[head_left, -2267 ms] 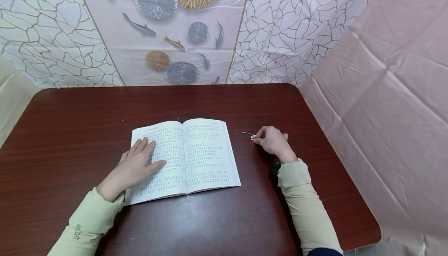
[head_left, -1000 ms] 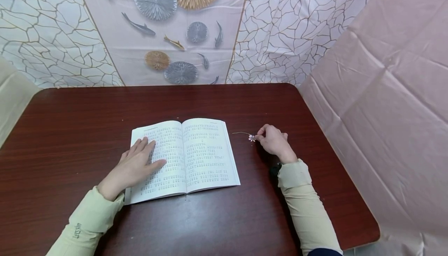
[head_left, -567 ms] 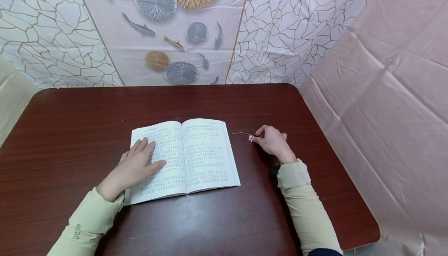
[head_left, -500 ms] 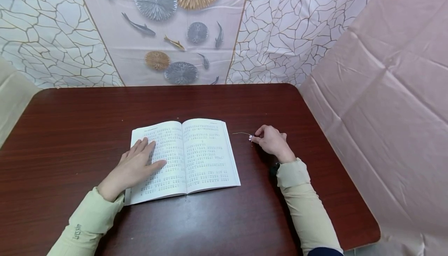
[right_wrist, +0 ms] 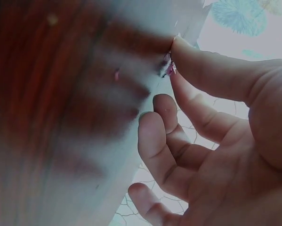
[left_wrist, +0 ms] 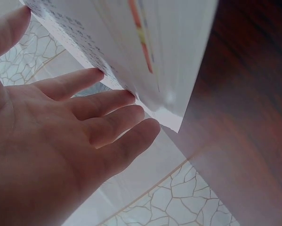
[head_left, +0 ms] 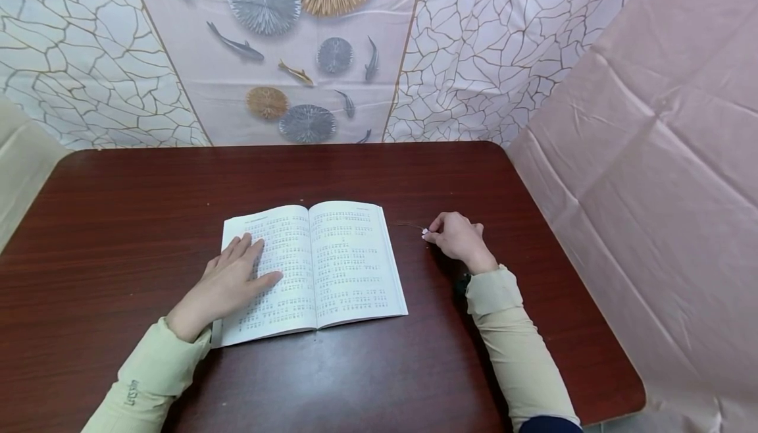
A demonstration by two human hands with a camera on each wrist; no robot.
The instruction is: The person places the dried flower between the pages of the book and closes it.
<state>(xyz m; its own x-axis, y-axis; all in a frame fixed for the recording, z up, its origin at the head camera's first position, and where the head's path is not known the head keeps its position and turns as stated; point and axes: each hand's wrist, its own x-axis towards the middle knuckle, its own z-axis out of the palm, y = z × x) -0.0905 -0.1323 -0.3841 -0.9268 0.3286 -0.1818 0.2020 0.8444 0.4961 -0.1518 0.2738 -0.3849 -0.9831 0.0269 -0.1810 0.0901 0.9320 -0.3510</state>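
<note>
An open book (head_left: 355, 262) with printed pages lies on the dark wooden table (head_left: 308, 380). My left hand (head_left: 227, 281) rests on its left page with fingers spread and straight; in the left wrist view the fingertips touch the page. To the right of the book, my right hand (head_left: 460, 239) pinches a small pale pink-purple flower (head_left: 424, 233) between thumb and index finger, close over the table. A thin stem runs left from it towards the book. In the right wrist view the thumb and index finger cover most of the flower (right_wrist: 170, 69).
A tiny pink bit (right_wrist: 116, 74) lies on the tabletop in the right wrist view. Behind the table hangs a patterned cloth (head_left: 331, 91), and a plain pinkish cloth (head_left: 663, 176) slopes along the right side. The table's far corners are rounded.
A second ago the flower showed its open petals; now the right thumb and index finger have moved slightly left and cover most of it. The left hand and book have stayed still.
</note>
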